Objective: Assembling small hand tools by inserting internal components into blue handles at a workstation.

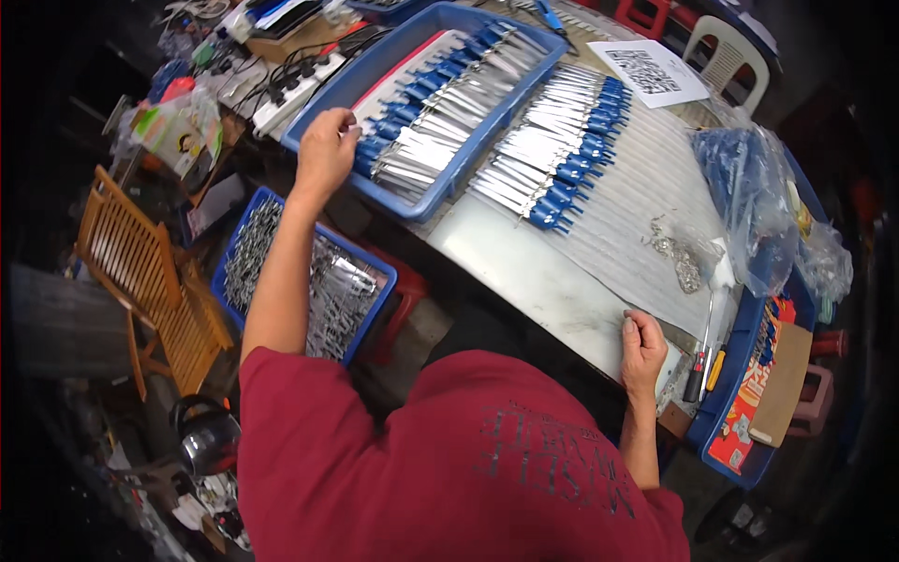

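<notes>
My left hand (326, 155) is over the near left end of a blue plastic tray (419, 208), its fingers curled together beside the blue-ended metal pieces (412, 159) lying in rows there. Whatever those fingers pinch, if anything, is hidden. To the right of the tray, more slim silvery pieces with blue ends (562, 140) lie side by side in a long row on the table. My right hand (642, 351) is at the table's near edge, fingers bent and thumb against them; I cannot make out anything in it.
A blue crate of metal parts (351, 290) stands low at my left, near a wooden folding chair (140, 253). Screwdrivers (704, 370) lie by the right edge, beside a blue bin (721, 440). Small metal parts (682, 262), plastic bags (749, 206) and a printed sheet (646, 73) are farther back.
</notes>
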`<state>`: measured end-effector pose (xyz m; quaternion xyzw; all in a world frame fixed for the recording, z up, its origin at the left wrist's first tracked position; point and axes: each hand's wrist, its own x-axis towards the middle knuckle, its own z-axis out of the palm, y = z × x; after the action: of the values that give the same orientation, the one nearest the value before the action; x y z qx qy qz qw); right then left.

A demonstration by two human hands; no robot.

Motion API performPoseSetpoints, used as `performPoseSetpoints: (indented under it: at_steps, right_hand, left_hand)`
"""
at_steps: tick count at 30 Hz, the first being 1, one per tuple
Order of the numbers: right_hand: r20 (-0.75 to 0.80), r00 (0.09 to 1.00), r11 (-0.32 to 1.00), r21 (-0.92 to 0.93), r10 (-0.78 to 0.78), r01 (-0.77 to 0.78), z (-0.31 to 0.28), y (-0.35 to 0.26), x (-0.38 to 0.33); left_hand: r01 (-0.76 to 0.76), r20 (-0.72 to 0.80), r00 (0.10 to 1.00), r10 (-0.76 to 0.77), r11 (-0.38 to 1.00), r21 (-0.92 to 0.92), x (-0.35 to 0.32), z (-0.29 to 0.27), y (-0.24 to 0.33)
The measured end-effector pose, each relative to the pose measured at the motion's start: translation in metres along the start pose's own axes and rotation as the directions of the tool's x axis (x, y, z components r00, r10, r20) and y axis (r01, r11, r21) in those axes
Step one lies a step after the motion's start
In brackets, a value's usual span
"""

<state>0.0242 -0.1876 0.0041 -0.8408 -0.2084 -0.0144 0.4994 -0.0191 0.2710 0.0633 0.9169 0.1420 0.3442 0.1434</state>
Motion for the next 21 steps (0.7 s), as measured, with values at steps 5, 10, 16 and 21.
performPoseSetpoints:
  at_steps: [5, 10, 16, 21]
  right_hand:
    - [0.004, 1.000, 0.999, 0.032, -0.017, 0.017, 0.000, 0.021, -0.006]
    - [0.002, 0.999, 0.998, 0.040, 0.044, -0.044, -0.002, 0.024, -0.004]
    - [0.001, 0.999, 0.998, 0.032, 0.050, -0.050, -0.002, 0.026, -0.005]
    - [0.003, 0.999, 0.999, 0.020, 0.038, -0.038, -0.001, 0.022, -0.004]
  left_hand:
    - [0.110, -0.059, 0.993, -0.102, 0.984, 0.139, -0.022, -0.039, -0.036]
    - [0.336, 0.005, 0.940, -0.340, 0.932, 0.139, -0.087, -0.065, -0.063]
    - [0.546, 0.334, 0.763, -0.553, 0.829, 0.124, -0.154, -0.074, -0.075]
    - [0.528, 0.301, 0.782, -0.546, 0.836, 0.148, -0.196, -0.084, -0.084]
